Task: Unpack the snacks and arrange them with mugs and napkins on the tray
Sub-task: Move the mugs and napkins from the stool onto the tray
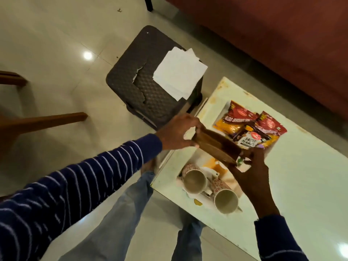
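Above the table point(301, 166), both hands grip a wooden tray point(216, 146); packet lettering unreadable.

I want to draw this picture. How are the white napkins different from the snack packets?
The napkins are plain white; the snack packets are red, yellow and dark, with printing. The napkins lie on the dark stool; the snack packets lie on the pale table. The napkins look like thin flat sheets; the snack packets look puffier. Both lie in overlapping piles, and neither hand touches them.
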The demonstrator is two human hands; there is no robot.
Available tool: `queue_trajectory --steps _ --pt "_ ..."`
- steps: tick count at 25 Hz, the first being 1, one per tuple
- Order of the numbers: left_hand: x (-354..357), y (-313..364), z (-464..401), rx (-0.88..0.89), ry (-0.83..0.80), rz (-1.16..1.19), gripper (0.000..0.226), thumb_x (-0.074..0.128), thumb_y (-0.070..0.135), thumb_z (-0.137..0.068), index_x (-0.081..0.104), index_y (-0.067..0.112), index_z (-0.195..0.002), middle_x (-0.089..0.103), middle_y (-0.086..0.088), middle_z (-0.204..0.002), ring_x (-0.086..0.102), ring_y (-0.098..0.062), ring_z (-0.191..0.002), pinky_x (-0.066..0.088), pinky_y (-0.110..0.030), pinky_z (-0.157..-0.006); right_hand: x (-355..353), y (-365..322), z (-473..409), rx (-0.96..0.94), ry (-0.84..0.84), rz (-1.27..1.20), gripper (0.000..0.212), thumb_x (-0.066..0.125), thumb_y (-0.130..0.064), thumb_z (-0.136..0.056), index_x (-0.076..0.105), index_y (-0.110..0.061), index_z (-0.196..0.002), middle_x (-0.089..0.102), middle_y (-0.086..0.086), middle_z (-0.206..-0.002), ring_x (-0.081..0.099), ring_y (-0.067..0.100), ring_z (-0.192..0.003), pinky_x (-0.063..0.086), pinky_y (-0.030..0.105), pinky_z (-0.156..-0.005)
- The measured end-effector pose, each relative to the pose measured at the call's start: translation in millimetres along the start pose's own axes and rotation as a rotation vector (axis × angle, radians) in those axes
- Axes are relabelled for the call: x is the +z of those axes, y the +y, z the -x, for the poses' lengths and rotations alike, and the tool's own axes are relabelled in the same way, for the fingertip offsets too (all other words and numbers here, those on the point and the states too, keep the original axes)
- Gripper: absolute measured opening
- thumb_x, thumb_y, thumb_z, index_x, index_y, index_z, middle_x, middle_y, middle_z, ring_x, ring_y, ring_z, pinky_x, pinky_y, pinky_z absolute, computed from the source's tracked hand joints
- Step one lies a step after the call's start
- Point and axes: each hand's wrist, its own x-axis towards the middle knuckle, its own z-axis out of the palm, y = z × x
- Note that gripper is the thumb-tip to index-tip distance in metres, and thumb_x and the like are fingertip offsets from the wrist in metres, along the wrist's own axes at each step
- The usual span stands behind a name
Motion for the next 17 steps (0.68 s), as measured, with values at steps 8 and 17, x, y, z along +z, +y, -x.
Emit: queue_trajectory --steps 8,17 --pt "85 20 -37 0.066 -0.256 -0.398 0.057 0.078 0.043 -0.074 0.056 0.028 -0.124 0.064 0.002 -0.114 0.05 -0.02 -0.113 0.039 -0.042 -0.093 -8 96 24 0.035 -0.046 0.154 0.055 0.079 -0.025 -0.081 0.047 -0.027 -0.126 0.064 0.003 -0.121 0.061 0.027 -0.107 0.05 0.037 -0.081" --pt "108 8 -42 0.036 -0.287 -0.572 0.055 0.075 0.046 -0.076 0.056 0.027 -0.124 0.065 -0.003 -0.114 0.053 -0.024 -0.111 0.037 -0.04 -0.091 21 127 12 -0.063 -0.029 0.303 0.049 0.076 -0.022 -0.081 0.048 -0.023 -0.12 0.068 0.009 -0.109 0.063 0.032 -0.096 0.05 0.038 -0.069"
